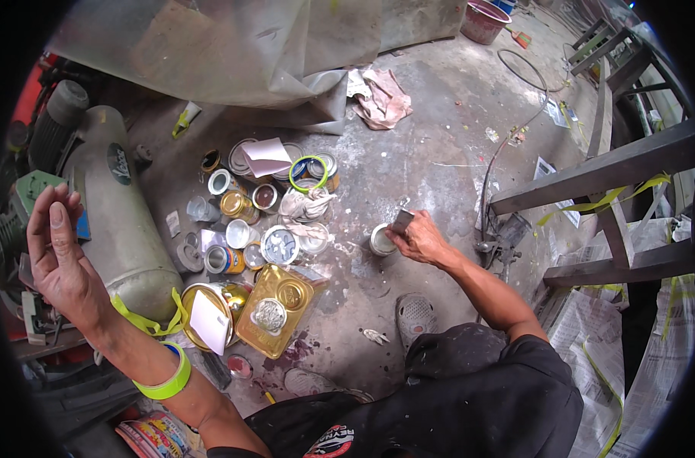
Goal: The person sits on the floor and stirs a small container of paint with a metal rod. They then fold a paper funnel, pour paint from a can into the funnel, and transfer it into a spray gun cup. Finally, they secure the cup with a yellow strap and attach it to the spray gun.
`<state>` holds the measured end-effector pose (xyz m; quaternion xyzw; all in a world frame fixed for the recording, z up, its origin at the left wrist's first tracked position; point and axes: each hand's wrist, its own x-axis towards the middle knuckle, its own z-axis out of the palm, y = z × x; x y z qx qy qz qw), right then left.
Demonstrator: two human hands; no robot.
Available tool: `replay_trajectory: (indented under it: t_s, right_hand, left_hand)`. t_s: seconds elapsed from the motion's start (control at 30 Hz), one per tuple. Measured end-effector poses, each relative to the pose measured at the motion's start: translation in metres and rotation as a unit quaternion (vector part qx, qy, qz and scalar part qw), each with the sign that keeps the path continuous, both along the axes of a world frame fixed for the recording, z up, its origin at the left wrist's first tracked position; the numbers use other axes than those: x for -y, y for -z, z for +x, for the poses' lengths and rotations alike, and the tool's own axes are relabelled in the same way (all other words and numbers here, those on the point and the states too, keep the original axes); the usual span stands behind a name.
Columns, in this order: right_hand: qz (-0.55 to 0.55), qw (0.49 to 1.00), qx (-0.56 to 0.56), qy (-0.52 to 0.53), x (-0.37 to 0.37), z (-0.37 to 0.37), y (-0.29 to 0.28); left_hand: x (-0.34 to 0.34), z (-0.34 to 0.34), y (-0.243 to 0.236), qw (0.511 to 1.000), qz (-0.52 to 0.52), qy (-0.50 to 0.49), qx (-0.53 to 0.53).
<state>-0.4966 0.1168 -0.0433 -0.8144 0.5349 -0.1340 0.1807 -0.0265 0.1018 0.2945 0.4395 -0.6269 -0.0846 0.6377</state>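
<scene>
My left hand is raised at the left, over the grey air tank; its fingers are loosely stretched and it holds nothing. A roll of yellow-green tape sits around my left forearm. My right hand is closed on a small flat dark piece, whose exact kind I cannot make out. Right beside it on the floor stands a small can with pale contents. Left of that can are several open paint cans, cups and lids, and a gold rectangular tin lying with a silvery round cap.
An air compressor tank lies along the left. Plastic sheeting hangs across the far side, near a pink rag. At the right stand a dark frame, a hose with a spray gun, and newspaper.
</scene>
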Motion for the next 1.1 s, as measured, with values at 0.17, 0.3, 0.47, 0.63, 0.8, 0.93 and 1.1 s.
replay_trajectory:
  t_s: [0.17,0.3,0.47,0.63,0.8,0.93,1.1]
  right_hand:
    - [-0.004,0.999,0.047,-0.019,-0.001,0.005,-0.011]
    - [-0.051,0.997,0.062,-0.010,-0.001,0.007,-0.018]
    - [-0.040,0.998,0.034,-0.016,0.000,0.002,-0.005]
    - [-0.008,0.998,0.067,-0.011,-0.001,0.011,-0.018]
    - [-0.023,0.996,0.086,-0.004,-0.003,0.015,-0.031]
    - [0.013,0.999,0.035,-0.011,0.000,0.005,-0.011]
    - [0.016,0.996,0.081,-0.016,-0.002,0.008,-0.019]
  left_hand:
    - [-0.001,0.001,0.000,1.000,0.004,0.002,0.006]
    - [-0.001,0.000,0.000,1.000,0.003,-0.004,0.008]
    - [0.001,-0.001,0.002,1.000,0.003,-0.003,0.006]
    - [0.000,0.001,0.002,1.000,0.009,-0.005,0.007]
    - [-0.001,0.000,0.003,1.000,0.012,-0.005,0.010]
    - [0.001,-0.002,0.003,1.000,0.012,-0.006,0.005]
    - [0.000,-0.001,0.003,1.000,0.011,-0.008,0.005]
